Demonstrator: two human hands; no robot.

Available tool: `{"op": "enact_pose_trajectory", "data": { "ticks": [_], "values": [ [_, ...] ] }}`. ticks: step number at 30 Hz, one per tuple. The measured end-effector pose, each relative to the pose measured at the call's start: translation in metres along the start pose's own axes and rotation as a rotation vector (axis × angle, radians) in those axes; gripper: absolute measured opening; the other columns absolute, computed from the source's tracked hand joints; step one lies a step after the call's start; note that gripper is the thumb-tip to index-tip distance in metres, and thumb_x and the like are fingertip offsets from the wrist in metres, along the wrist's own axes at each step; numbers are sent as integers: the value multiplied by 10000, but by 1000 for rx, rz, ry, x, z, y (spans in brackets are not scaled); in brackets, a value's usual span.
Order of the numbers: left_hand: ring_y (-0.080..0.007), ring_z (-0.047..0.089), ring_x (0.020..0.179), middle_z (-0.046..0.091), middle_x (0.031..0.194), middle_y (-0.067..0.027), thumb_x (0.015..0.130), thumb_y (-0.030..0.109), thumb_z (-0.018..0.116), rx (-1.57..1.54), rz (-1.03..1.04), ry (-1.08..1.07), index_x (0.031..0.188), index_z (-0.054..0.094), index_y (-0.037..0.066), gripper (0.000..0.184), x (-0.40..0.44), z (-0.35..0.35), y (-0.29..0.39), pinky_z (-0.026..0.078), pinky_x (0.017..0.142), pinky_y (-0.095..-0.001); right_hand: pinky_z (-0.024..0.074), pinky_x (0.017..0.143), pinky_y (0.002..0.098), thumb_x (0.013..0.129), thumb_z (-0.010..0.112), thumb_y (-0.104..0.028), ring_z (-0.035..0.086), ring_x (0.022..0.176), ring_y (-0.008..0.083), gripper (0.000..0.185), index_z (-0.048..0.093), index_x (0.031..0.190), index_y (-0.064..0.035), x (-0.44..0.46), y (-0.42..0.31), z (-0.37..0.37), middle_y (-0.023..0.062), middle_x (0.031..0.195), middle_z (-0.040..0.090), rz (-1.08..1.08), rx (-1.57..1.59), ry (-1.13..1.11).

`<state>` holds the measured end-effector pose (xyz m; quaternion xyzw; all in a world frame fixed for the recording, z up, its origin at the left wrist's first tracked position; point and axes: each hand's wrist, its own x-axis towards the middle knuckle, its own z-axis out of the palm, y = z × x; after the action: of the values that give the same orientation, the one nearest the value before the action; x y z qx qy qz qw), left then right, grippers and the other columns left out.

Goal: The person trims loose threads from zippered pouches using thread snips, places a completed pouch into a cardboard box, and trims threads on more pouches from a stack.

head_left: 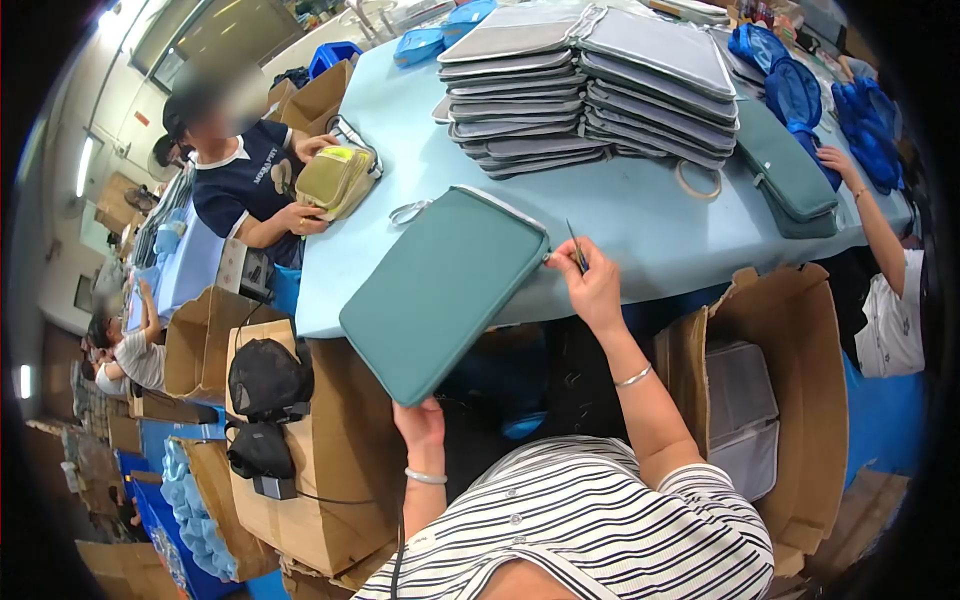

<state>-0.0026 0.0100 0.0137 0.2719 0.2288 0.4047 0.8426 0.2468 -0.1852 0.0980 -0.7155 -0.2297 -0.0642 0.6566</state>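
Supporting the teal case (pixel 445 295) at its lower corner, the left hand (pixel 422 428) has its fingers closed on the edge, though part of that grip is hidden; the right hand (pixel 594 285) grips a slim pointed tool (pixel 574 243), thumb and fingertip pinched at the case's right-hand corner; the case is tilted, its upper part over the bench (pixel 640 205), its lower part out past the edge; if the left fingers slackened, that overhanging end could sag or slip away; the tool's tip points up, clear of the case, yet a careless turn of the hand might bring it round and scratch the cover; a swing could also catch the looped strap (pixel 408 212) just beside the case; the stack of cases (pixel 520 100) has uneven layers, so a knock might slide some loose.
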Motion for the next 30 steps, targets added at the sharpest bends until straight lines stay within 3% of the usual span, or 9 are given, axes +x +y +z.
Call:
{"op": "enact_pose_trajectory", "data": {
  "ticks": [1, 3, 4, 8, 12, 19, 22, 28, 30],
  "values": [
    [-209, 625, 1025, 614, 1158, -141, 994, 203, 451, -45, -147, -51, 1166, 551, 29, 264, 0, -2, -5, 556, 814, -334, 472, 630, 260, 883, 624, -95, 652, 685, 126, 118, 586, 838, 8, -7, -1, 1, 96, 733, 693, 59, -2, -53],
    [-297, 618, 1044, 584, 1216, -166, 943, 138, 555, 319, -245, -190, 1256, 517, 56, 325, -21, 20, -27, 558, 849, -393, 441, 568, 275, 877, 626, -92, 585, 597, 127, 112, 577, 838, 1, -22, -2, 4, 101, 714, 677, 57, -17, -112],
    [-324, 612, 1062, 570, 1240, -170, 940, 137, 575, 217, -276, -250, 1295, 487, 48, 377, -33, 50, -32, 549, 878, -411, 425, 537, 283, 873, 627, -91, 551, 553, 128, 110, 573, 838, -2, -30, -2, 5, 103, 705, 669, 58, -27, -142],
    [-272, 604, 1096, 581, 1234, -128, 963, 161, 555, -22, -308, -226, 1281, 493, 63, 338, -11, 80, -47, 545, 911, -390, 424, 525, 292, 872, 635, -101, 538, 522, 152, 108, 577, 854, -11, -52, 9, 5, 99, 700, 640, -22, -12, -195],
    [-236, 609, 1085, 600, 1197, -97, 973, 146, 538, 22, -281, -226, 1238, 525, 56, 280, -6, 74, -50, 544, 932, -381, 427, 533, 308, 822, 716, -245, 532, 511, 186, 276, 601, 898, -6, -37, -3, -4, 77, 745, 653, 176, -108, -138],
    [-221, 608, 1070, 587, 1197, -73, 960, 98, 549, 189, -169, -326, 1229, 538, 50, 274, -13, 60, -49, 549, 927, -394, 463, 637, 329, 819, 693, -210, 605, 664, 218, 271, 620, 925, 29, -25, 12, 2, 129, 806, 663, -10, -408, -169],
    [-217, 609, 1061, 585, 1191, -74, 957, 94, 554, 252, -101, -345, 1229, 539, 55, 275, -12, 59, -49, 552, 918, -393, 472, 670, 314, 827, 695, -167, 608, 703, 191, 207, 635, 901, 17, -28, 12, 4, 81, 793, 650, 61, -318, -157],
    [-207, 617, 1041, 592, 1178, -68, 956, 134, 567, 186, -126, -257, 1223, 547, 66, 276, -4, 60, -46, 574, 870, -374, 296, 435, 197, 877, 662, -83, 388, 482, 22, 97, 601, 950, -66, -23, 15, -10, -68, 685, 484, 841, 886, -347],
    [-207, 624, 1033, 599, 1173, -68, 956, 154, 571, 143, -135, -240, 1220, 549, 68, 279, -2, 63, -46, 585, 843, -363, 197, 406, 182, 909, 618, -87, 283, 450, -5, 96, 566, 989, -76, -24, 20, -7, -70, 685, 454, 888, 997, -381]
  ]
}}
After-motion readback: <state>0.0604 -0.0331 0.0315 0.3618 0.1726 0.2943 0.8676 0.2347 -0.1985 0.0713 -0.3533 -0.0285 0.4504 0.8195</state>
